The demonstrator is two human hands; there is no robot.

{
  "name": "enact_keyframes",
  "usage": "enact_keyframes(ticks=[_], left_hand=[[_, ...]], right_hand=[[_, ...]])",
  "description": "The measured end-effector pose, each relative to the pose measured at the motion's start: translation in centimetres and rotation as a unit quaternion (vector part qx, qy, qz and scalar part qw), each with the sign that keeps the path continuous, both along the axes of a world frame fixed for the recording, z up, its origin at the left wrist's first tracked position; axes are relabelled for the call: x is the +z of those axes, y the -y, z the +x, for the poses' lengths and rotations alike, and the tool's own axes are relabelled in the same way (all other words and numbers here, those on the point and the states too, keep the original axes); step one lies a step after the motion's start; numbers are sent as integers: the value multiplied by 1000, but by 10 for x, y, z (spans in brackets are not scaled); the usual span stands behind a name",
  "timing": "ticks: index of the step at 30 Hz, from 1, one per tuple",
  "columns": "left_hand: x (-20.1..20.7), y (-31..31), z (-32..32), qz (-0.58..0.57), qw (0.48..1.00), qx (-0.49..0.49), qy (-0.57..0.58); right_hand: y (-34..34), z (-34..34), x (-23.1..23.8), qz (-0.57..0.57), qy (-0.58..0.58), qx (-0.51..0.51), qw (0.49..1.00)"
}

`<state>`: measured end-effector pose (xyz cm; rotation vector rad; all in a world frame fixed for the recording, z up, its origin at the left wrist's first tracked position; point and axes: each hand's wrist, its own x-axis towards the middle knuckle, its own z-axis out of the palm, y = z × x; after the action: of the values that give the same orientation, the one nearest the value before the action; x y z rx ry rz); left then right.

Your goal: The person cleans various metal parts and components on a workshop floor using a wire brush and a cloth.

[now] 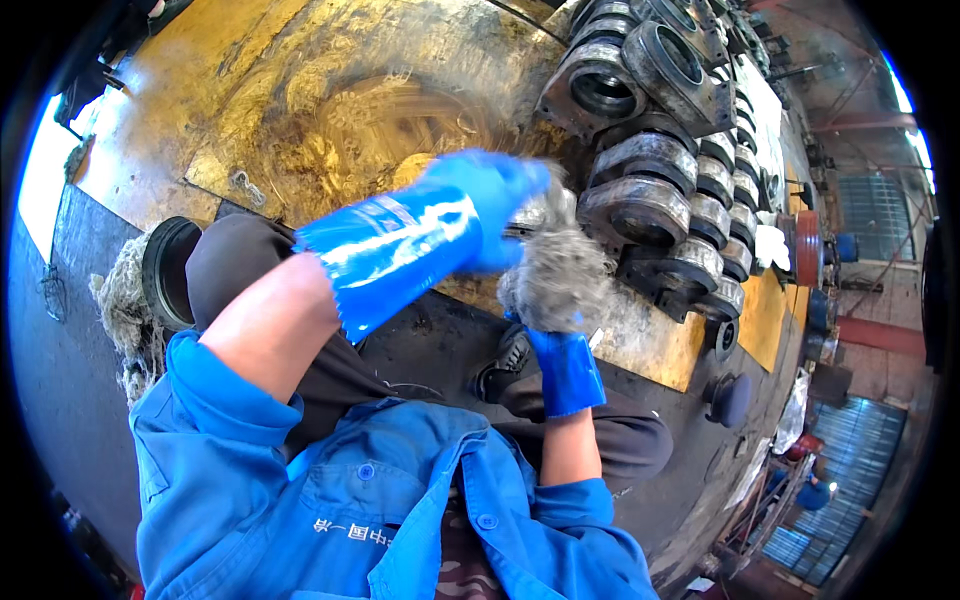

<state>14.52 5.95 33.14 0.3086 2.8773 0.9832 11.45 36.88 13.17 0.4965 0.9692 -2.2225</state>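
Observation:
My left hand (490, 205), in a long blue rubber glove, reaches across to a shiny round metal part (543, 212) just ahead of me. Motion smears its fingers, so I cannot tell whether they grip the part. A grey, fluffy wad of cotton waste (562, 280) is in my right hand (566, 362), close against the same part. The wad covers the right fingers; only the blue glove's cuff shows clearly. Beneath both hands lies a worn, oil-stained yellow metal plate (330, 110).
Rows of dirty ring-shaped metal housings (650, 205) stand ahead and to the right. By my left knee is a dark round container (172, 272) beside tangled grey yarn (125, 290). A dark round cap (729, 400) sits on the right; another person (812, 492) is farther off.

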Motion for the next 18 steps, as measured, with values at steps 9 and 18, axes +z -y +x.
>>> enact_keyframes(ticks=[9, 18], left_hand=[[37, 42, -8, 48, 961, 245, -116], [28, 21, -31, 30, 965, 208, -159]], right_hand=[[52, -29, -74, 282, -263, -30, 922], [113, -79, -112, 354, -344, 65, 867]])
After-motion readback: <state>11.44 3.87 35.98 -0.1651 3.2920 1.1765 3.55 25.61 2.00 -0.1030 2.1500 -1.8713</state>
